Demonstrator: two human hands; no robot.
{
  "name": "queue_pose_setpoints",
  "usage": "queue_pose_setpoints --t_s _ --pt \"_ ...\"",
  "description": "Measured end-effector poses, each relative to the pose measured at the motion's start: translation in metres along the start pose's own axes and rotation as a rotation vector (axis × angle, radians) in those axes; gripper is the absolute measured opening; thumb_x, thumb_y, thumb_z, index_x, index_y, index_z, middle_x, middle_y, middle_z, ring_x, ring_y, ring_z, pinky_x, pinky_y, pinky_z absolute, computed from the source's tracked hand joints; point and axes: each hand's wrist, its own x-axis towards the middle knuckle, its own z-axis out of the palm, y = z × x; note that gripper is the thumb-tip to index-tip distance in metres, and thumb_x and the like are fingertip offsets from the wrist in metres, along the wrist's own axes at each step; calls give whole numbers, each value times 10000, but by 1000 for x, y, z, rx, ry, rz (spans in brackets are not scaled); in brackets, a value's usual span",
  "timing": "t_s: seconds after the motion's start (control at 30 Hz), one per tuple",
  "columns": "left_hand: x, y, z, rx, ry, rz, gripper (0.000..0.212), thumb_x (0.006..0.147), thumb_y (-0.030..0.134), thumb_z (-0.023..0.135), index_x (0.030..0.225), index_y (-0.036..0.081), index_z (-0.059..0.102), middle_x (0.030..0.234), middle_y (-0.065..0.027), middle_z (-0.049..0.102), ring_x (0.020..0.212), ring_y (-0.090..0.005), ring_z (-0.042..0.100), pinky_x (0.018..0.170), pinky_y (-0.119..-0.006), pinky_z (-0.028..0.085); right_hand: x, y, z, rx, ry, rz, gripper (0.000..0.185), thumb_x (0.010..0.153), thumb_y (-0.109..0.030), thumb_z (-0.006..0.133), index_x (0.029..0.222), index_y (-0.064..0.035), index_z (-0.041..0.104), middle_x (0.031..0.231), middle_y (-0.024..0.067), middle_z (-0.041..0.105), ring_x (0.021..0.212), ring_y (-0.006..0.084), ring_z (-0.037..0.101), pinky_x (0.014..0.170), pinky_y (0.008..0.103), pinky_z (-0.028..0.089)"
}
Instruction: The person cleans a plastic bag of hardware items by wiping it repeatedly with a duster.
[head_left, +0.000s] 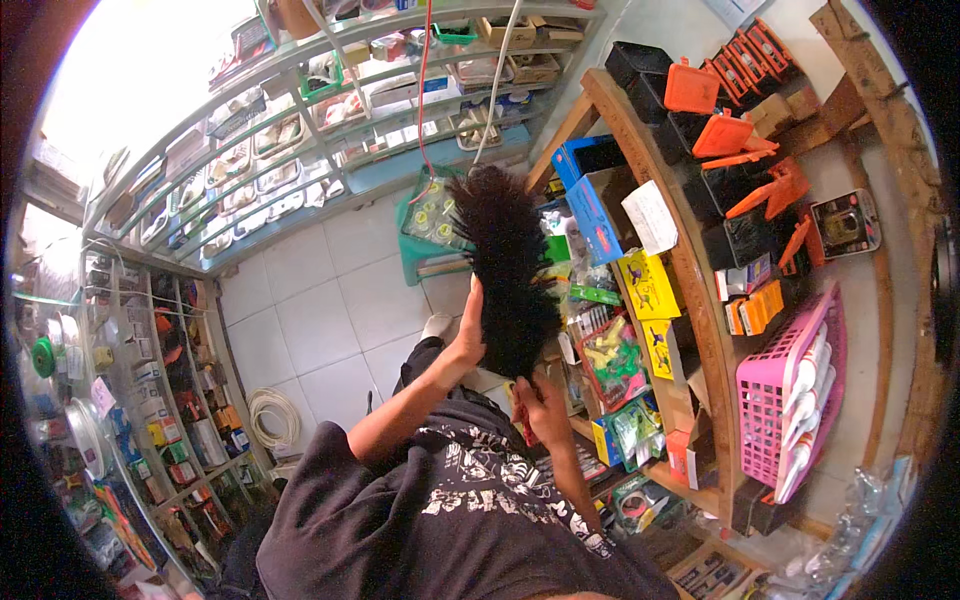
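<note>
A black feather duster (514, 277) stands out in front of my body, its bristly head pointing away from me. My right hand (544, 411) is closed around its reddish handle (522, 416), just below the feathers. Against the left side of the feathers rests my left hand (469, 326), with one finger stretched along them. The rest of that hand's fingers are hidden, so its grip cannot be made out.
To the right stands a wooden shelf (694, 300) with boxes, orange-lidded black cases and a pink basket (761, 420). A green stool (411, 259) is ahead on the tiled floor (322, 274). Glass-fronted shelving (202, 375) lines the left, near a coiled cable (274, 418).
</note>
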Motion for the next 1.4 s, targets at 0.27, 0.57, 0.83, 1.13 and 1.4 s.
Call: queue_pose_setpoints --t_s 0.27,0.57,0.83,1.13,1.4 --pt "76 94 -25 -368 -327 100 776 891 666 299 1304 25 442 1222 -152 552 1072 -280 573 929 -424 473 19 12 -31 -268 -298 142 287 961 -283 493 828 -35 550 549 23 503 467 127 461 472 298 370" --pt "94 87 -14 -431 -252 -144 743 903 645 294 1354 65 405 1293 -106 511 1184 -248 493 1013 -391 394 66 -30 -3 -186 168 -203 232 933 -224 528 1043 -27 582 613 -36 456 523 63 402 474 243 324" --pt "128 128 -18 -320 -259 -56 817 874 689 294 1389 59 360 1338 -123 475 1223 -287 459 1052 -443 345 78 -46 1 -121 189 -189 196 915 -133 548 1052 -4 603 628 -65 445 526 20 349 462 197 265" --pt "156 143 -47 -184 -321 -132 640 956 529 284 1349 39 405 1289 -135 516 1134 -274 537 971 -421 438 96 -59 24 32 172 -110 180 914 -135 565 1019 0 622 581 -62 432 476 23 344 421 203 254" --pt "164 153 -41 -244 -244 -146 591 967 525 295 1339 83 418 1282 -103 515 1117 -227 542 907 -397 483 106 -58 16 -179 162 -208 179 910 -138 563 946 29 618 584 -60 451 497 27 374 445 213 274"
